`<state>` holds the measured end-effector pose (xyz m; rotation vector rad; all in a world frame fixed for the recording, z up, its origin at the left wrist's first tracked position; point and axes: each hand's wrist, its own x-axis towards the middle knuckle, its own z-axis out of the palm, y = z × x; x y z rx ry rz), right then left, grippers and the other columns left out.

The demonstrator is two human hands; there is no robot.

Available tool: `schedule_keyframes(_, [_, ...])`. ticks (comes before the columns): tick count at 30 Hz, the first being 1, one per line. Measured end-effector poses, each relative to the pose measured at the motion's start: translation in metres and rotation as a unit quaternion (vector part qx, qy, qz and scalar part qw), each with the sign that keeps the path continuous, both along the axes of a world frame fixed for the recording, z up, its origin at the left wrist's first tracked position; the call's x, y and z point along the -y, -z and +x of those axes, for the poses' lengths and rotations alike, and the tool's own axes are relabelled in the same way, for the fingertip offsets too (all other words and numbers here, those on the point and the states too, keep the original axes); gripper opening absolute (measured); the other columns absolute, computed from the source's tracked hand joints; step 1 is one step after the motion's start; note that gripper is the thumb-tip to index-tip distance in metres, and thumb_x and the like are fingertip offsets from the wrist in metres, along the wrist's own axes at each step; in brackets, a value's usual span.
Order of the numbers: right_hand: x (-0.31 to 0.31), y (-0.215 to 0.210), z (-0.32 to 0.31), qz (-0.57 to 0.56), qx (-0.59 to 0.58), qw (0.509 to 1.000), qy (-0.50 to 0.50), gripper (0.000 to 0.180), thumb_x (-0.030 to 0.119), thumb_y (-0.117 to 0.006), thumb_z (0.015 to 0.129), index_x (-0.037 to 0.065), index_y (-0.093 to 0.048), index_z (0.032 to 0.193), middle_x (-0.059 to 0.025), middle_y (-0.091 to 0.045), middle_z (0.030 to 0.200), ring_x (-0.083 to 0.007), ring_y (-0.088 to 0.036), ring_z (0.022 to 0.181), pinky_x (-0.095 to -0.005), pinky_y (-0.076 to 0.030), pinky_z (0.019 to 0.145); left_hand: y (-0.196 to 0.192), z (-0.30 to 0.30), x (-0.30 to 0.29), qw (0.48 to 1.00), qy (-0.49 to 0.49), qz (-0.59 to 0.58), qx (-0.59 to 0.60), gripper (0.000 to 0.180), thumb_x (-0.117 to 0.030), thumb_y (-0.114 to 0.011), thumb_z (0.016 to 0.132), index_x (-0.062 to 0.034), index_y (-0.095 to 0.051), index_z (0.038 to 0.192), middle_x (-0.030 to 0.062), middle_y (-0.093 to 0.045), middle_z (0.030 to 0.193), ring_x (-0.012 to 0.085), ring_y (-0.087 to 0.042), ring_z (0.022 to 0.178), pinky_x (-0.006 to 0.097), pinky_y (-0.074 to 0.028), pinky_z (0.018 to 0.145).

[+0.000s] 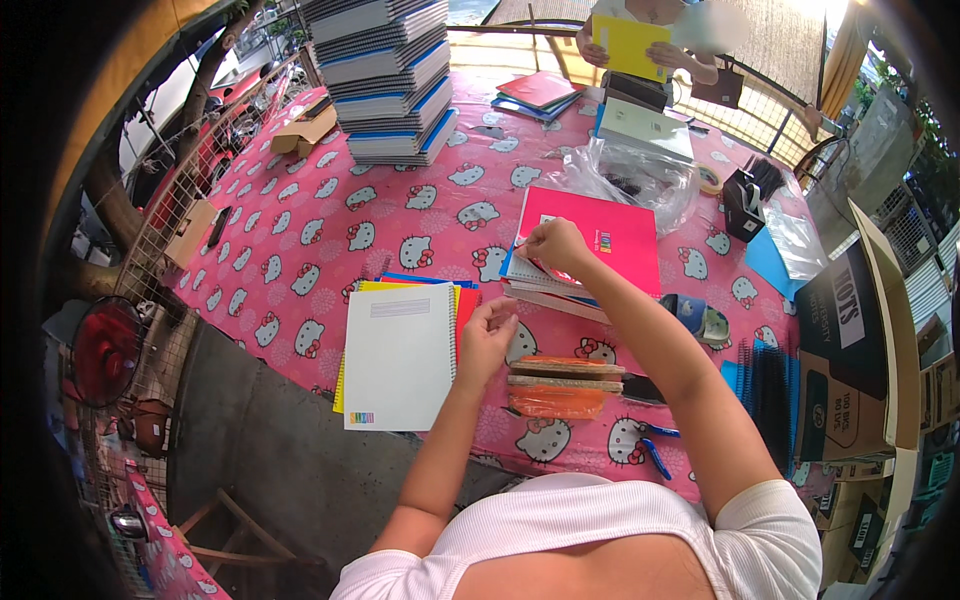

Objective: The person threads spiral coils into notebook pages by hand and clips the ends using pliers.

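My right hand [558, 247] is closed at the left edge of a pink notebook [625, 225], its fingers pinched on the cover's edge. This notebook lies on top of a small stack of spiral notebooks [560, 293]. Loosely curled and holding nothing, my left hand [488, 335] hovers between that stack and a white spiral notebook [397, 365]. The white one has a pale strip near its top and rests on yellow, red and blue notebooks [467, 310]. Close to my body, below the stack, sits an orange-wrapped bundle [563, 388].
A tall notebook stack [385, 95] stands at the far left. Across the table a person holds a yellow notebook [632, 47]. Clear plastic [655, 185], a black holder [743, 205], a patterned pouch [695, 318], blue-handled scissors [655, 455] and an open carton [850, 340] lie rightward.
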<state>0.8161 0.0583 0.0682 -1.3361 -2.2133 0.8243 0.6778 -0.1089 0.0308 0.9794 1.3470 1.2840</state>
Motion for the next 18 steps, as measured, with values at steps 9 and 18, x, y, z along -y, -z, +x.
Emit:
schedule_keyframes(9, [0.012, -0.039, 0.014, 0.202, 0.055, 0.977, -0.036, 0.019, 0.016, -0.069, 0.076, 0.008, -0.063, 0.093, -0.0111, -0.067, 0.078, -0.0322, -0.064, 0.072, -0.0429, -0.049, 0.064, -0.016, 0.003, -0.109, 0.825, -0.159, 0.346, -0.417, 0.04, -0.005, -0.069, 0.077, -0.0046, -0.057, 0.116, 0.0162, -0.055, 0.124, 0.0289, -0.062, 0.093, 0.038, -0.049, 0.081])
schedule_keyframes(18, [0.026, -0.135, 0.16, 0.529, -0.057, 0.825, 0.192, 0.079, 0.011, -0.083, 0.061, 0.001, -0.043, 0.128, -0.0189, -0.055, 0.118, -0.0294, -0.057, 0.105, -0.0412, -0.045, 0.091, -0.127, 0.018, -0.149, 0.94, 0.014, 0.314, -0.133, 0.015, -0.006, -0.067, 0.083, -0.0007, -0.062, 0.097, 0.0096, -0.069, 0.095, 0.0172, -0.064, 0.089, 0.032, -0.05, 0.077])
